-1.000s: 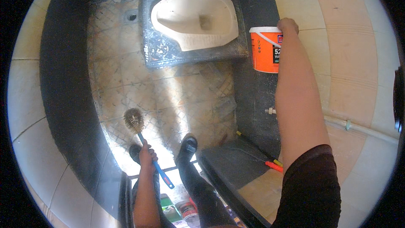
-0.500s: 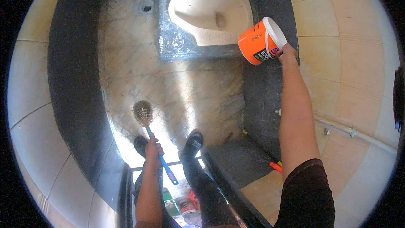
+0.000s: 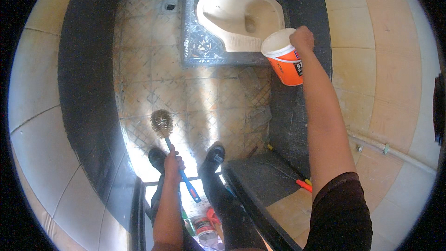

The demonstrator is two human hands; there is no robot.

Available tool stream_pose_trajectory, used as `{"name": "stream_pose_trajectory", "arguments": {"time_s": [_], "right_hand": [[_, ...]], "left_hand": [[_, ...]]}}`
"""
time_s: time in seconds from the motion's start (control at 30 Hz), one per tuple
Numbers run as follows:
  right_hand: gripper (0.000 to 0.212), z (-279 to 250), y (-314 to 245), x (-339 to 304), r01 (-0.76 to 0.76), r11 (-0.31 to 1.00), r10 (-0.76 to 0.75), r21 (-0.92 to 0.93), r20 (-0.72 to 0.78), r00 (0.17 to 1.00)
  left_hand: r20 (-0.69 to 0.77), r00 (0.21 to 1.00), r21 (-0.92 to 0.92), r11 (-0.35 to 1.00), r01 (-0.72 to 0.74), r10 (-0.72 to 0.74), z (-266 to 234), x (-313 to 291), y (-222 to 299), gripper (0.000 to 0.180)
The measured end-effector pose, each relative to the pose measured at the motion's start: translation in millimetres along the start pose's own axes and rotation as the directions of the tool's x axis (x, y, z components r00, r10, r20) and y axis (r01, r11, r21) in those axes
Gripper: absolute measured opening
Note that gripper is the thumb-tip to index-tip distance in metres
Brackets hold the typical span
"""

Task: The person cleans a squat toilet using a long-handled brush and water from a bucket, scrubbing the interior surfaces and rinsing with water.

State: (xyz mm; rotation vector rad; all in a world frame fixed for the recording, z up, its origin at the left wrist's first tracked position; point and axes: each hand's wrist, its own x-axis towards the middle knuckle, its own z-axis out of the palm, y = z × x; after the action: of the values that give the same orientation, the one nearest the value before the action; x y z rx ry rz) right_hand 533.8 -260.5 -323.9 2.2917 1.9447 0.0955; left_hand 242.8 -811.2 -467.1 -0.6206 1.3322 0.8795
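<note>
My left hand (image 3: 173,162) is closed round the blue handle of a toilet brush (image 3: 162,124), whose round, brownish bristle head points away from me above the tiled floor. Out to the right, my right hand (image 3: 302,38) grips the rim of an orange bucket (image 3: 287,71) with a white rim and a white handle. The bucket is nearly upright with its mouth facing up; what it holds inside cannot be made out. Just beyond it lies a cream squat toilet (image 3: 241,16), set in a dark raised platform (image 3: 204,57).
A floor drain (image 3: 170,7) lies left of the platform. Dark low walls (image 3: 86,79) border the wet tiled floor (image 3: 162,65). Long-handled tools with an orange grip (image 3: 304,185) lie at the lower right. A paint-type tub (image 3: 204,230) stands behind my feet. A pipe (image 3: 399,152) runs along the right wall.
The orange bucket has swung from tilted toward the right to nearly upright, with my right hand now higher over its rim. The brush has shifted slightly in view.
</note>
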Motion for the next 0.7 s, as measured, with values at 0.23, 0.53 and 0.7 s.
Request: {"name": "stream_pose_trajectory", "arguments": {"time_s": [0.23, 0.53, 0.7], "right_hand": [[0.025, -16.2, -89.5, 5.5, 0.239, 0.971, -0.239, -0.014, -0.112, 0.965], [0.022, -36.2, -157.9, 13.8, 0.384, 0.914, -0.403, -0.128, -0.191, 0.895], [0.02, -39.5, -147.8, 12.0, 0.45, 0.814, -0.553, -0.366, -0.251, 0.795]], "left_hand": [[-0.001, 1.0, -0.006, 1.0, -0.01, 0.01, 5.1, -1.3, 2.0, 0.05], [0.026, 1.0, 0.01, 1.0, -0.005, 0.005, 0.4, -5.4, 2.8, 0.047], [0.017, 1.0, 0.009, 1.0, -0.006, 0.006, 0.9, -6.2, 2.0, 0.047]]}}
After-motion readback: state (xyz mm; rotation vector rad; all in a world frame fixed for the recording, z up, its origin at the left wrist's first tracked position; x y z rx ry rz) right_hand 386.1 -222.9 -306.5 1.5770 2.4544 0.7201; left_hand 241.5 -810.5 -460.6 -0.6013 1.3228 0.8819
